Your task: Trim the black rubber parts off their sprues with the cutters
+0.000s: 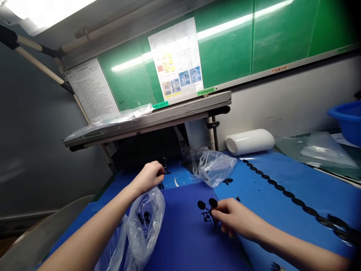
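Observation:
My left hand [149,177] pinches a small black molded part [165,166] at the far side of the blue work mat [183,241]. Below that hand and beside my left forearm lies a transparent plastic bag [145,229] with several black parts inside. My right hand [229,217] is closed on a black molded part with two round pads [207,205], which rests on the mat. A long chain of black oval pieces [287,194] runs along the mat's right side.
A crumpled plastic bag [213,165] lies at the mat's far edge, below a metal shelf [146,120] holding plastic film. A white roll [249,142] stands behind the mat, and a blue basin [348,122] sits at right.

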`<state>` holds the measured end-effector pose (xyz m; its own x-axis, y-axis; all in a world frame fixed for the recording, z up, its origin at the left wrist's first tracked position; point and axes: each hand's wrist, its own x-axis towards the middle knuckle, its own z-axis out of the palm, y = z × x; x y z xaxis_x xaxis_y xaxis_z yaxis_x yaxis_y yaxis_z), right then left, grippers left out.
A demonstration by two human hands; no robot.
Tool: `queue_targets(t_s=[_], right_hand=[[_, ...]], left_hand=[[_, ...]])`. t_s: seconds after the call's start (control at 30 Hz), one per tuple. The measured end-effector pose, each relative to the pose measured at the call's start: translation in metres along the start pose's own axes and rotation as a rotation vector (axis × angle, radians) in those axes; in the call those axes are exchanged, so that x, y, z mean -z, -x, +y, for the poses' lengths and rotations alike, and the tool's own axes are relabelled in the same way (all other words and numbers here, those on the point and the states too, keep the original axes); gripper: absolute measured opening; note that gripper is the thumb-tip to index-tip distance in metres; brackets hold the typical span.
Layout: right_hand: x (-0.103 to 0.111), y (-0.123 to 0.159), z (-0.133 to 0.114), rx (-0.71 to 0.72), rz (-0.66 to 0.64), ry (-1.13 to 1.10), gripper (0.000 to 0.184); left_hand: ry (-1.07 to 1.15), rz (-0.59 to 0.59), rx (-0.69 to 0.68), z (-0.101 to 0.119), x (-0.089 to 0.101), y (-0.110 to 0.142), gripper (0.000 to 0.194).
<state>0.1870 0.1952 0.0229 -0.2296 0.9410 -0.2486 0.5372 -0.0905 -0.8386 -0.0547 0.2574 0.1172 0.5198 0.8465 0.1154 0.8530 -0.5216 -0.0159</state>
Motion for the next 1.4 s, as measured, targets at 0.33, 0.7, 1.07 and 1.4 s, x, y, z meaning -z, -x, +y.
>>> queue_targets(t_s=[0.33, 0.7, 1.07, 1.4], right_hand=[[-0.008, 0.011, 0.034, -0.055, -0.102, -0.034, 0.032], [0.020, 0.032, 0.030, 0.186, 0.128, 0.397, 0.025], [0.001, 0.037, 0.031, 0.391, 0.107, 0.448, 0.021], [-0.013, 0.129, 0.039, 0.439, 0.110, 0.411, 0.018]], left_hand=[[-0.088, -0.394, -0.174, 0.100, -0.055, 0.070, 0.009], [-0.066, -0.250, 0.403, -0.012, -0.053, -0.043, 0.026], [-0.038, -0.181, 0.273, 0.003, -0.063, -0.035, 0.022], [0.158, -0.172, -0.145, 0.098, -0.071, 0.040, 0.012]])
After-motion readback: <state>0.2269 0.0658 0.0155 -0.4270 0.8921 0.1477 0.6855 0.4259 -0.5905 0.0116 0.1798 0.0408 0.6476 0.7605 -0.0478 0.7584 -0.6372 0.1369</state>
